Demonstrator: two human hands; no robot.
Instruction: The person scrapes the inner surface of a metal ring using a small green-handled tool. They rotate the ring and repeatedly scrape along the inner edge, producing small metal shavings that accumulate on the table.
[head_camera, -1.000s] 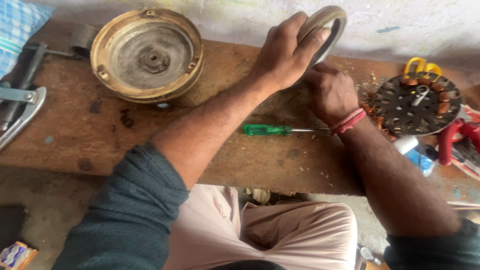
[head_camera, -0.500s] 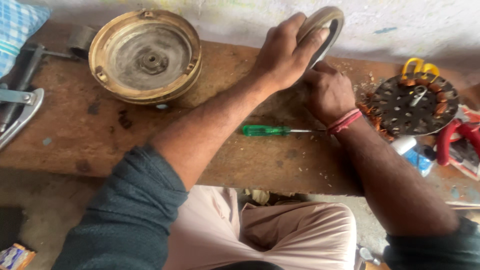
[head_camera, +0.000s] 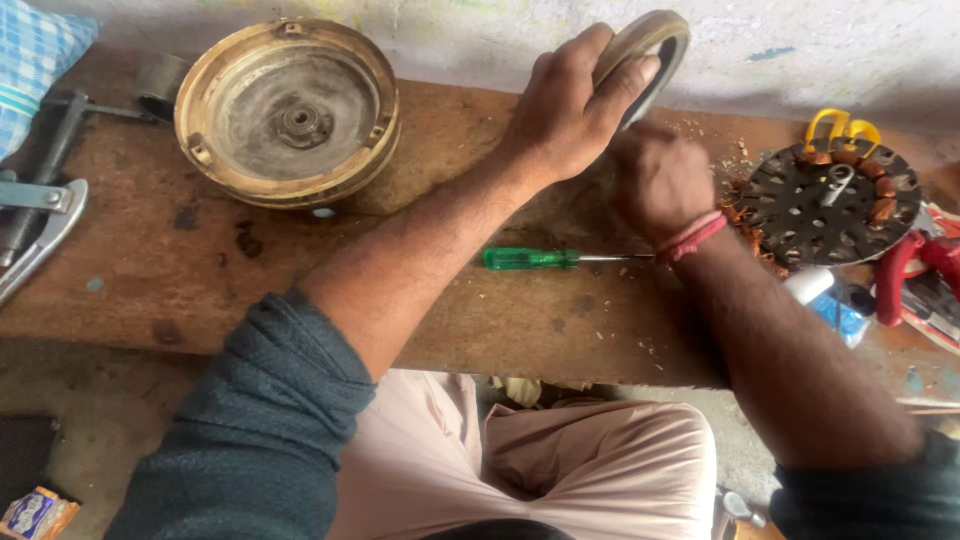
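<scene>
I hold the round ring (head_camera: 650, 55) up on its edge, my left hand (head_camera: 565, 110) fingers wrapped tight over its top. My right hand (head_camera: 660, 185) is curled in a fist just below it. I should grip firmly so it can't tip. The green screwdriver (head_camera: 555, 259) lies near my right wrist.

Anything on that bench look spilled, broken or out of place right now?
Pale chips and shavings lie scattered on the wooden bench beside the round wound core, and a few more near the front edge. The green-handled screwdriver lies loose, its tip under the right hand. Nothing looks broken.
</scene>
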